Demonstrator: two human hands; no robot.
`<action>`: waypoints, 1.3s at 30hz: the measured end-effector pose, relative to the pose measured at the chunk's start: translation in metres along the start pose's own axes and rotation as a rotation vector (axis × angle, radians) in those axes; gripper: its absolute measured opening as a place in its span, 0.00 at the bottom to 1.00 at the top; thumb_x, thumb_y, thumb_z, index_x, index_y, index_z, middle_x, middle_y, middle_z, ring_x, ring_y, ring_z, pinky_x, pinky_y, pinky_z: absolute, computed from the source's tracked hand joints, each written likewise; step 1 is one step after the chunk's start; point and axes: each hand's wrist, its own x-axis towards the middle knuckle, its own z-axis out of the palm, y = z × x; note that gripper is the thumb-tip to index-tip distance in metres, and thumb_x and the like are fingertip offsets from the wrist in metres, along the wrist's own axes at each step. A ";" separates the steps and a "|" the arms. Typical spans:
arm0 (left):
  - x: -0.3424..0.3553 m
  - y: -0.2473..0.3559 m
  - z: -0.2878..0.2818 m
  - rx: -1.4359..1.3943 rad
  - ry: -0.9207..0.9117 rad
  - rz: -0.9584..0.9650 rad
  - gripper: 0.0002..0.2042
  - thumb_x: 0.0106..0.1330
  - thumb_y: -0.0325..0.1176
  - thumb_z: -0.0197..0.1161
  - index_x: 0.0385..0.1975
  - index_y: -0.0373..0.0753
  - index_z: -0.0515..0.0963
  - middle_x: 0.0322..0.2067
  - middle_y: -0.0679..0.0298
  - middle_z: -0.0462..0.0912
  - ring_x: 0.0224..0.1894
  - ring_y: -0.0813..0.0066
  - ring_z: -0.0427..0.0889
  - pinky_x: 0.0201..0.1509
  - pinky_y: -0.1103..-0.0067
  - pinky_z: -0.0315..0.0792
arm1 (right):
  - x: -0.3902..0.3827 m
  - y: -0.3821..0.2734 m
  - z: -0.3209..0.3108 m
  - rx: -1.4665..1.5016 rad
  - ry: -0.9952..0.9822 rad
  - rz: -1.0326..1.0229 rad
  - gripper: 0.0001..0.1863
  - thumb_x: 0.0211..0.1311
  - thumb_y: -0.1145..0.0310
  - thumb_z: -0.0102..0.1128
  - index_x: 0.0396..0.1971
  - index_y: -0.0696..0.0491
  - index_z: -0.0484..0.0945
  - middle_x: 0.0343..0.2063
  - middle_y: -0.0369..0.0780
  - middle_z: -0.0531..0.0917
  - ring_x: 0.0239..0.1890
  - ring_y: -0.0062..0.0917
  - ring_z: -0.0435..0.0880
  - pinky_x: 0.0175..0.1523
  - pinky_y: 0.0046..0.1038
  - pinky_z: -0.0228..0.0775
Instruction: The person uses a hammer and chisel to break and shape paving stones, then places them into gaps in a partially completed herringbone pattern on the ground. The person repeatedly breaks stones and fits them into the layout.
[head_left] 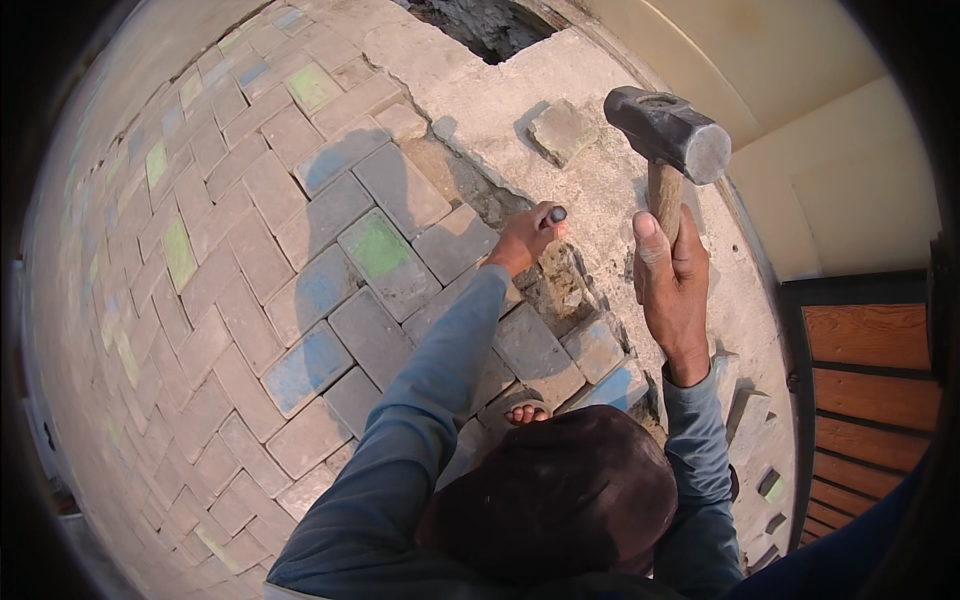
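My left hand (pixel 535 235) grips a metal chisel (pixel 557 215), its round top end showing above my fist, over the broken border between the block pavers (pixel 370 320) and the pale concrete (pixel 610 250). The chisel's lower end is hidden. My right hand (pixel 668 285) holds a sledgehammer (pixel 668 128) by its wooden handle, with the dark steel head raised to the right of the chisel. Beneath my left hand lies a patch of exposed rubble (pixel 562 285), beside pavers with green and blue paint.
A loose stone chunk (pixel 560 132) lies on the concrete near a dark hole (pixel 480 20). Cream wall panels (pixel 820 190) and a wooden slatted gate (pixel 865 380) border the right. Loose blocks (pixel 748 420) lie at lower right. My sandalled foot (pixel 525 415) shows beside a dark cloth-covered shape.
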 end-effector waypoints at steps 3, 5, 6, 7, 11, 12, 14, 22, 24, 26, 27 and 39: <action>0.003 -0.002 -0.001 0.040 0.032 0.025 0.19 0.65 0.41 0.68 0.50 0.37 0.78 0.37 0.57 0.84 0.39 0.67 0.81 0.48 0.70 0.74 | 0.016 -0.024 0.004 0.353 0.294 -0.361 0.15 0.79 0.57 0.54 0.37 0.54 0.71 0.16 0.28 0.65 0.14 0.08 0.57 0.18 0.17 0.50; 0.004 0.000 0.005 0.053 0.011 0.028 0.19 0.66 0.40 0.68 0.52 0.36 0.78 0.37 0.55 0.85 0.38 0.65 0.83 0.48 0.69 0.75 | 0.016 0.012 0.015 0.408 0.237 -0.527 0.16 0.79 0.57 0.55 0.34 0.54 0.70 0.17 0.29 0.66 0.17 0.10 0.60 0.22 0.16 0.54; 0.007 0.009 0.013 0.046 -0.026 0.020 0.19 0.66 0.40 0.69 0.52 0.36 0.78 0.38 0.54 0.86 0.39 0.64 0.83 0.48 0.69 0.75 | 0.002 0.053 0.009 0.106 0.173 -0.384 0.13 0.76 0.61 0.58 0.39 0.55 0.71 0.23 0.37 0.75 0.21 0.24 0.69 0.28 0.28 0.63; 0.009 0.016 0.014 0.053 -0.055 0.014 0.19 0.66 0.41 0.69 0.52 0.36 0.79 0.39 0.54 0.86 0.39 0.64 0.83 0.48 0.69 0.75 | -0.013 0.094 0.007 -0.199 0.080 -0.268 0.12 0.73 0.64 0.61 0.44 0.56 0.73 0.28 0.45 0.83 0.25 0.37 0.78 0.34 0.39 0.72; -0.009 -0.003 0.000 0.018 0.081 0.015 0.16 0.67 0.37 0.68 0.50 0.35 0.78 0.36 0.55 0.85 0.38 0.67 0.83 0.48 0.71 0.75 | -0.025 0.114 0.015 0.022 -0.239 0.650 0.18 0.75 0.54 0.60 0.44 0.55 0.69 0.18 0.36 0.75 0.20 0.25 0.76 0.28 0.34 0.69; -0.014 -0.009 -0.006 0.020 0.102 0.014 0.15 0.68 0.36 0.68 0.49 0.34 0.78 0.36 0.56 0.84 0.38 0.69 0.82 0.48 0.72 0.75 | -0.034 0.106 0.007 0.131 -0.223 0.683 0.18 0.75 0.53 0.59 0.43 0.54 0.69 0.18 0.34 0.73 0.20 0.21 0.74 0.27 0.31 0.67; -0.032 -0.025 -0.023 -0.252 0.060 -0.100 0.10 0.70 0.33 0.67 0.43 0.35 0.78 0.36 0.63 0.82 0.42 0.76 0.80 0.50 0.75 0.74 | -0.059 0.087 -0.013 0.363 -0.208 0.744 0.18 0.76 0.51 0.58 0.41 0.53 0.70 0.17 0.30 0.70 0.20 0.13 0.69 0.25 0.25 0.63; -0.109 0.046 -0.083 -0.508 0.557 0.046 0.06 0.73 0.32 0.62 0.44 0.39 0.75 0.38 0.67 0.79 0.44 0.78 0.77 0.51 0.77 0.72 | -0.218 0.130 -0.060 -0.329 -0.240 0.467 0.20 0.72 0.50 0.62 0.46 0.53 0.76 0.20 0.42 0.77 0.24 0.34 0.82 0.31 0.40 0.71; -0.132 0.052 -0.105 -0.207 0.668 -0.083 0.08 0.72 0.32 0.62 0.46 0.39 0.77 0.35 0.65 0.78 0.43 0.76 0.77 0.50 0.75 0.73 | -0.239 0.143 -0.062 -0.464 -0.390 0.420 0.20 0.70 0.51 0.63 0.46 0.54 0.76 0.26 0.48 0.81 0.29 0.46 0.85 0.35 0.46 0.73; -0.146 0.038 -0.118 0.354 0.713 -0.160 0.11 0.71 0.33 0.64 0.49 0.39 0.78 0.32 0.63 0.78 0.41 0.72 0.78 0.48 0.73 0.74 | -0.251 0.155 -0.059 -0.619 -0.493 0.324 0.20 0.68 0.51 0.64 0.44 0.53 0.77 0.31 0.48 0.83 0.31 0.49 0.85 0.35 0.45 0.75; -0.155 0.026 -0.124 0.505 0.676 -0.204 0.13 0.70 0.34 0.65 0.51 0.39 0.78 0.34 0.62 0.78 0.42 0.69 0.79 0.49 0.71 0.73 | -0.257 0.163 -0.057 -0.698 -0.545 0.280 0.20 0.67 0.51 0.64 0.44 0.53 0.77 0.34 0.48 0.84 0.32 0.51 0.85 0.35 0.45 0.76; -0.193 -0.051 -0.079 1.316 0.647 -0.182 0.24 0.72 0.39 0.58 0.68 0.45 0.69 0.60 0.47 0.70 0.66 0.44 0.65 0.74 0.49 0.49 | -0.085 0.165 0.112 -0.638 -0.307 -0.188 0.26 0.67 0.54 0.62 0.63 0.46 0.74 0.56 0.49 0.74 0.59 0.46 0.76 0.64 0.44 0.67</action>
